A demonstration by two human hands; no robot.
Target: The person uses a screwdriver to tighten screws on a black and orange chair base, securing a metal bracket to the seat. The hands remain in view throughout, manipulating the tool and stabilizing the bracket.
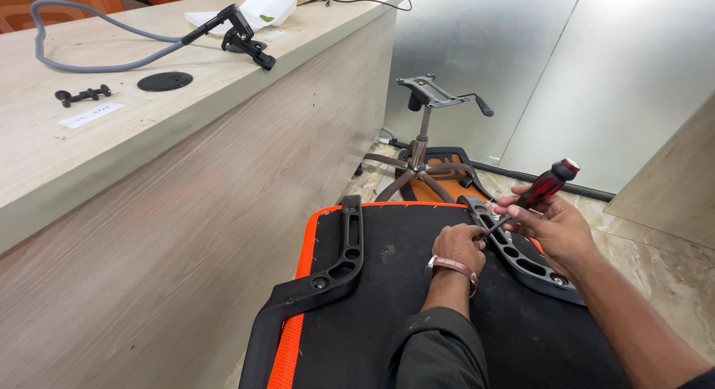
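Observation:
An upturned chair seat (402,285), black underneath with orange edging, lies in front of me. Two black plastic armrest brackets are on it: one at the left (344,258), one at the right (521,255). My right hand (555,229) grips a red-and-black screwdriver (542,189), its tip angled down at the right bracket. My left hand (458,247), with a brown wrist strap, rests on the seat beside that bracket, fingers pinched at the screwdriver's tip; what they pinch is hidden.
A long wooden counter (149,143) runs along the left, carrying a grey hose with a black nozzle (231,35), a round black cap (164,80), a small black bolt part (82,95) and a paper slip. A chair base with gas lift (424,136) stands beyond on the marble floor.

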